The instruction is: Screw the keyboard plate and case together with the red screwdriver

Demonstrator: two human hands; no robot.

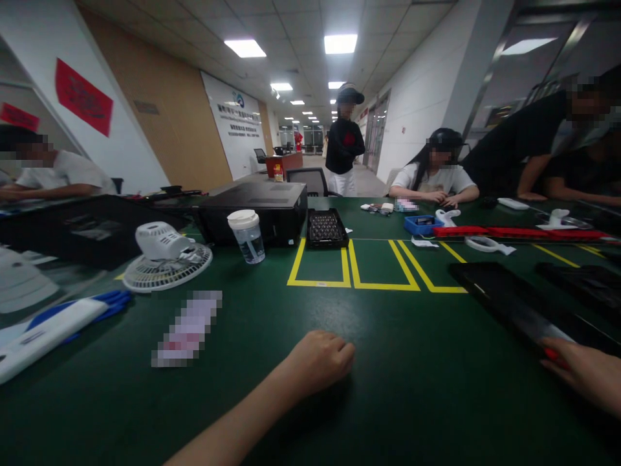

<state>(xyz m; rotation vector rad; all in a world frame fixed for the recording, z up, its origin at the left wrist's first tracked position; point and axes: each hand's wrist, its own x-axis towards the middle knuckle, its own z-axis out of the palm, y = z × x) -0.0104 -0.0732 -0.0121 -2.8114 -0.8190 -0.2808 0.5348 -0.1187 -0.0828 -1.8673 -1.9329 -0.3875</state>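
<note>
My left hand [320,362] rests on the green table [388,349] with its fingers curled in, and nothing shows in it. At the right edge my right hand [582,372] is closed round a small red object [555,357], mostly hidden by the fingers, so its kind is unclear. That hand lies over the near end of a long black tray-like panel [504,298]; whether they touch is unclear. Beyond my left hand, yellow tape outlines [320,283] mark the tabletop. A black tray with a gridded inside [328,244] stands behind them.
On the left are a white fan [167,265], a lidded clear cup [250,239], a blurred flat item [189,330] and blue-white gloves [107,304]. A large black case [257,200] stands behind. A blue box [422,224] and tape roll [482,244] lie right. Several people are around.
</note>
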